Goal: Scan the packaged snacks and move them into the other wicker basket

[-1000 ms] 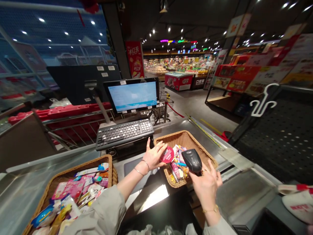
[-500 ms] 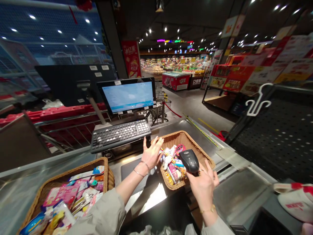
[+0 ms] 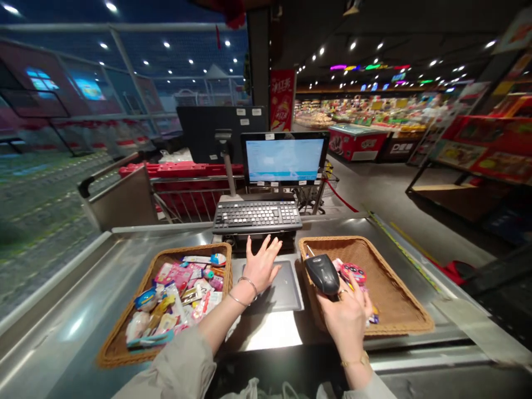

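Note:
My left hand [image 3: 261, 266] hovers open with fingers spread, empty, above the flat scanner plate [image 3: 282, 291] between two wicker baskets. My right hand [image 3: 347, 316] is shut on a black handheld barcode scanner [image 3: 322, 273], held over the near left corner of the right basket [image 3: 399, 310]. That basket holds a few small packets, one round and red [image 3: 353, 272]. The left basket [image 3: 124, 343] is filled with several colourful snack packets [image 3: 178, 299].
A keyboard [image 3: 256, 215] and lit till screen [image 3: 284, 159] stand just beyond my left hand on the steel checkout counter [image 3: 75, 327]. Red shopping trolleys [image 3: 183, 188] sit behind the till. Shop aisles and shelves stretch off to the right.
My left hand has let go of the round red packet into the right basket and swung left, empty, over the scanner plate. My view has turned left. The right hand kept the scanner.

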### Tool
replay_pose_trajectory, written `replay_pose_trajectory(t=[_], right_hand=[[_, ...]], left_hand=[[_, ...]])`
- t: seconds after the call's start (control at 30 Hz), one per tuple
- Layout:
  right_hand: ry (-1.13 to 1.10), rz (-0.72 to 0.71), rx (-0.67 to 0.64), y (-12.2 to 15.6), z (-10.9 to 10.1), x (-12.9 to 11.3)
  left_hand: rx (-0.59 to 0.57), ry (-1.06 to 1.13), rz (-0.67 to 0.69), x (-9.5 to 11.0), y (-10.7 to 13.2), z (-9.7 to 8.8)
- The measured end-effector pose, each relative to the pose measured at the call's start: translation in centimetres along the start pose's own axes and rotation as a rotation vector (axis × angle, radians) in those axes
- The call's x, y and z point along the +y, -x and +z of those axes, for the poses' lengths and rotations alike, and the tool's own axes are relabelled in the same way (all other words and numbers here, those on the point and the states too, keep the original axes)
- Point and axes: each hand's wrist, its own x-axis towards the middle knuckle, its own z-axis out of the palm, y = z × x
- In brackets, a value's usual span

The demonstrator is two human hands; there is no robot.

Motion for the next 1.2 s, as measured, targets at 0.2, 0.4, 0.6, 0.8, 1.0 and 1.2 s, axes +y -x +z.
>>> replay_pose_trajectory(t=[0.2, 0.4, 0.6, 0.8, 1.0, 1.2], right_hand=[[-0.049, -0.035, -0.106, 0.3, 1.6, -3.3], [-0.125, -0.123, -0.18, 1.3, 3.4, -5.7], [-0.177, -0.192, -0.242, 2.3, 4.8, -7.7], [-0.195, -0.22, -0.275, 2.7, 5.5, -9.5], [-0.212, -0.236, -0.344, 3.1, 5.9, -10.3], [-0.225, -0.251, -0.357, 3.0, 6.1, -10.7]], left_hand=[[-0.004, -0.039, -0.13, -2.7, 3.9, -1.2], [-0.009, -0.103, -0.236, -5.4, 7.9, -2.0], [-0.025, -0.136, -0.357, -7.6, 11.5, -2.7], [-0.048, -0.158, -0.455, -9.1, 14.3, -3.6], [-0.074, -0.177, -0.536, -10.5, 16.5, -4.0], [-0.12, -0.175, -0.596, -12.7, 18.1, -4.8]])
